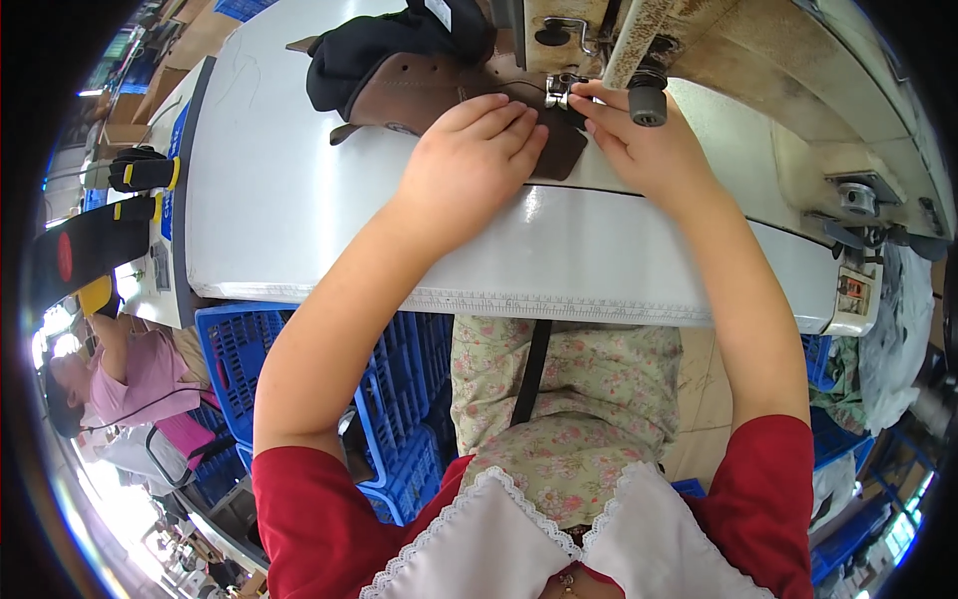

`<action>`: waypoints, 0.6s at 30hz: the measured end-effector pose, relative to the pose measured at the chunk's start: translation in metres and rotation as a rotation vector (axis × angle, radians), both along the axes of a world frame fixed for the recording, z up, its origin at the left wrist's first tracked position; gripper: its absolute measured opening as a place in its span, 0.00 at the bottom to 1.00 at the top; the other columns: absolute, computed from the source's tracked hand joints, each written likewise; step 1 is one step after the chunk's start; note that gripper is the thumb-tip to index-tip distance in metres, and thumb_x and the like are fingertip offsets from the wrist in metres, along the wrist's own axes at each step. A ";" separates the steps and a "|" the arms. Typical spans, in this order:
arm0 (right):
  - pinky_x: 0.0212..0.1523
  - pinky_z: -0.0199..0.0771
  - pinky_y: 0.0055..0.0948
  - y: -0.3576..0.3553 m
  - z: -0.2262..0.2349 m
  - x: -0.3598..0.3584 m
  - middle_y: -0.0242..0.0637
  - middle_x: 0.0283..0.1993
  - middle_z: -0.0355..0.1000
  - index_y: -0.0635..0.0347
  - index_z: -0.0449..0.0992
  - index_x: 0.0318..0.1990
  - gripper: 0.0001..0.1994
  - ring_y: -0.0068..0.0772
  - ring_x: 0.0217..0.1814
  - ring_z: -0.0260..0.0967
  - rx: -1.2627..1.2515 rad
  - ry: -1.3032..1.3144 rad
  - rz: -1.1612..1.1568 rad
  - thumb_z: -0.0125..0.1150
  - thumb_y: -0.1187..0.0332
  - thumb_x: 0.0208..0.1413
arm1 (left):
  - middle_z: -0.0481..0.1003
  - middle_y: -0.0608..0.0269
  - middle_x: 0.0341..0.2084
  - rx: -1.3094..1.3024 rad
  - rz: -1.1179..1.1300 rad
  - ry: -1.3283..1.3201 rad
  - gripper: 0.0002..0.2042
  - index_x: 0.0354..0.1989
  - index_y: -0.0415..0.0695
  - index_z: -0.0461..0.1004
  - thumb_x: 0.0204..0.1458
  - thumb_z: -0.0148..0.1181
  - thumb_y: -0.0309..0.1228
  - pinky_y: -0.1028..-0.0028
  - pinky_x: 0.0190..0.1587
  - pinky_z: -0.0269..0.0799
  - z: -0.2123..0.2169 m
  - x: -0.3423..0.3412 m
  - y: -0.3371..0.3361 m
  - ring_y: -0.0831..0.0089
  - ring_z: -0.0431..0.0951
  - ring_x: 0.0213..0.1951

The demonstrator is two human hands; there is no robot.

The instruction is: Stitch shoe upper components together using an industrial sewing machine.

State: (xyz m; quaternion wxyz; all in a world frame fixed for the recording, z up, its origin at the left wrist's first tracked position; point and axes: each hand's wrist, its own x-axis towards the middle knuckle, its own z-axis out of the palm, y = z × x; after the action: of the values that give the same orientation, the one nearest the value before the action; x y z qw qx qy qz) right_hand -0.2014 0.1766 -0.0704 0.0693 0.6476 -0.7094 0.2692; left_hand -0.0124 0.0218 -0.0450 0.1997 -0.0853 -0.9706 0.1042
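A brown leather shoe upper (424,85) with black fabric lining (344,62) lies on the white bed of a sewing machine (798,80). My left hand (467,165) rests flat on the leather, fingers stretched out together toward the needle area. Beside the metal presser foot (555,90), my right hand (654,140) has its fingertips close against the foot's right side, with thumb and fingers apart. The presser foot sits over the leather near its right end. Whether the right fingertips touch the leather cannot be made out.
A ruler strip (499,299) runs along the table's front edge. Below it on the left stand blue plastic crates (384,399). A dark knob (647,105) hangs just above my right hand. Another person in a pink top (165,374) sits at the far left beside another machine (95,240).
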 end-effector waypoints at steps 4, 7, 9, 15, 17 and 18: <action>0.52 0.75 0.36 0.000 0.000 0.002 0.30 0.53 0.77 0.48 0.81 0.51 0.14 0.42 0.51 0.74 -0.001 -0.047 -0.038 0.61 0.70 0.58 | 0.78 0.62 0.50 -0.006 -0.003 -0.013 0.20 0.50 0.43 0.78 0.44 0.56 0.27 0.65 0.63 0.67 0.001 -0.003 -0.005 0.67 0.75 0.55; 0.53 0.74 0.36 0.000 -0.001 0.004 0.31 0.53 0.77 0.47 0.80 0.53 0.15 0.42 0.52 0.74 0.003 -0.055 -0.054 0.60 0.69 0.58 | 0.78 0.63 0.50 0.008 -0.011 -0.017 0.21 0.50 0.44 0.78 0.44 0.56 0.26 0.65 0.63 0.66 0.002 -0.005 -0.011 0.67 0.75 0.55; 0.53 0.74 0.36 0.001 0.000 0.005 0.31 0.53 0.77 0.47 0.79 0.54 0.15 0.42 0.52 0.74 0.006 -0.049 -0.058 0.60 0.69 0.58 | 0.78 0.64 0.50 0.007 -0.034 -0.022 0.21 0.51 0.45 0.78 0.45 0.57 0.26 0.65 0.63 0.66 0.004 -0.007 -0.015 0.68 0.75 0.56; 0.53 0.74 0.33 0.006 0.000 -0.004 0.31 0.58 0.74 0.47 0.79 0.54 0.18 0.40 0.54 0.74 0.064 -0.160 -0.018 0.59 0.74 0.57 | 0.77 0.65 0.53 -0.005 -0.007 -0.039 0.22 0.51 0.48 0.78 0.43 0.59 0.25 0.65 0.65 0.65 0.005 -0.007 -0.015 0.68 0.73 0.57; 0.55 0.74 0.31 0.008 -0.004 -0.016 0.30 0.60 0.73 0.48 0.79 0.54 0.20 0.37 0.57 0.73 0.055 -0.203 0.083 0.56 0.79 0.56 | 0.77 0.64 0.53 0.017 0.001 -0.036 0.23 0.51 0.50 0.78 0.41 0.61 0.25 0.63 0.65 0.64 0.006 -0.007 -0.009 0.67 0.73 0.57; 0.55 0.74 0.31 0.008 -0.003 -0.016 0.30 0.60 0.73 0.48 0.79 0.54 0.20 0.37 0.57 0.73 0.055 -0.204 0.088 0.56 0.79 0.56 | 0.76 0.64 0.54 0.036 0.011 -0.037 0.25 0.51 0.53 0.78 0.39 0.62 0.25 0.62 0.66 0.63 0.007 -0.005 -0.006 0.66 0.72 0.58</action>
State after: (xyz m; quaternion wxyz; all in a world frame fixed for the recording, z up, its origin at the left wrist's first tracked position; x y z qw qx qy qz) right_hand -0.2170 0.1841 -0.0731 -0.0329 0.6490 -0.6908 0.3171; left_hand -0.0176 0.0156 -0.0380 0.1828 -0.0780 -0.9763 0.0861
